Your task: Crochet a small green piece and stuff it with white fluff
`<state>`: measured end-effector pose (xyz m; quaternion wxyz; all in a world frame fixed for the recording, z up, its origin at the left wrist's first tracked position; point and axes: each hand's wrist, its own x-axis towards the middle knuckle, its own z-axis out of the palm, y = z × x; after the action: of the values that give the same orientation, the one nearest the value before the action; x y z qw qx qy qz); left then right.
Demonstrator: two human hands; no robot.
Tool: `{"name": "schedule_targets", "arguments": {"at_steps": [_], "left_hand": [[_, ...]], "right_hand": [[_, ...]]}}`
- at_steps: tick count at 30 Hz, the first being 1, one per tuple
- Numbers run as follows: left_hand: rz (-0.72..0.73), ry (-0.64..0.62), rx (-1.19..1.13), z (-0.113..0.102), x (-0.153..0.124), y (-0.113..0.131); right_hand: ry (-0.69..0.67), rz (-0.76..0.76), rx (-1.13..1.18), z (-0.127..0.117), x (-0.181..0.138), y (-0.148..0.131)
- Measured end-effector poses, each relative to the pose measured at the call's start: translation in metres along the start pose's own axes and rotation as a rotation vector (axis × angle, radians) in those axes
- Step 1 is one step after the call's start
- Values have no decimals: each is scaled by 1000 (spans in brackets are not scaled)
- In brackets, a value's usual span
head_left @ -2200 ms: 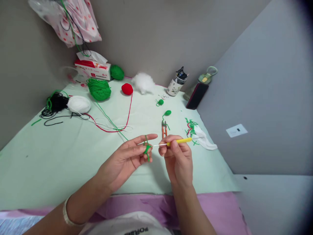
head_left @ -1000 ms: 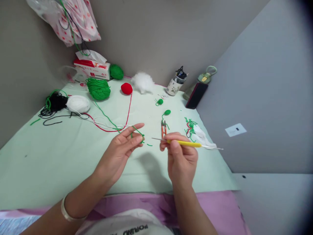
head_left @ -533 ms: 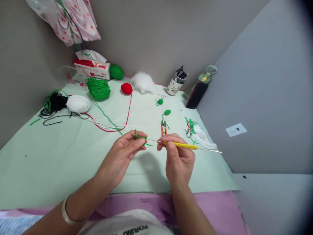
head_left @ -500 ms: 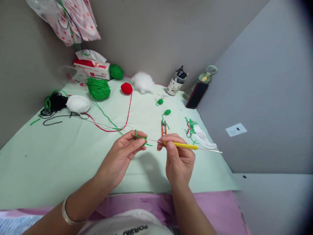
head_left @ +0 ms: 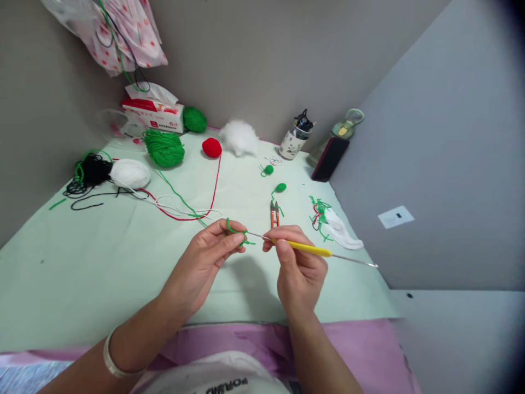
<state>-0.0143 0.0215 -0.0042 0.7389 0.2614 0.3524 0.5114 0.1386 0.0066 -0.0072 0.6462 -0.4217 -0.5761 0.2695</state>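
Between the thumb and fingers of my left hand (head_left: pixel 209 253) is pinched a small piece of green yarn (head_left: pixel 245 239), mostly covered by the fingertips. My right hand (head_left: pixel 302 268) grips a crochet hook (head_left: pixel 307 248) by its yellow handle, like a pen. The hook's thin metal shaft reaches left to the green yarn; whether its tip sits inside a loop I cannot tell. Its other metal end points out to the right. Just beyond my right hand lie orange-handled thread snips (head_left: pixel 274 214), partly hidden by the fingers. A green strand (head_left: pixel 180 194) runs from the large green yarn ball (head_left: pixel 164 148) towards my left hand.
Further back are a red yarn ball (head_left: pixel 212 148), white stuffing (head_left: pixel 239 138), a pen cup (head_left: pixel 294 142) and a phone (head_left: pixel 330 159) against a bottle. White yarn (head_left: pixel 130 174) and black yarn (head_left: pixel 93 171) lie left. Two small green pieces (head_left: pixel 280 187) and yarn scraps (head_left: pixel 322 210) lie right.
The crochet hook has tilted slightly, its right end dropping lower and a little further right. My left hand keeps its pinch on the green yarn.
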Motion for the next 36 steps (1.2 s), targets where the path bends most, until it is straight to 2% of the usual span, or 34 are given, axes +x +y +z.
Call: {"name": "schedule_targets", "arguments": {"at_steps": [17, 25, 33, 36], "left_hand": [[-11, -15, 28, 0, 0, -3], [7, -54, 45, 3, -1, -5], [-40, -40, 48, -1, -2, -5], [-43, -19, 47, -2, -1, -5]], "right_hand": [[-67, -70, -100, -2, -4, -1], [-74, -230, -164, -2, -5, 4], [-15, -84, -13, -1, -1, 4], [65, -54, 46, -1, 0, 5]]}}
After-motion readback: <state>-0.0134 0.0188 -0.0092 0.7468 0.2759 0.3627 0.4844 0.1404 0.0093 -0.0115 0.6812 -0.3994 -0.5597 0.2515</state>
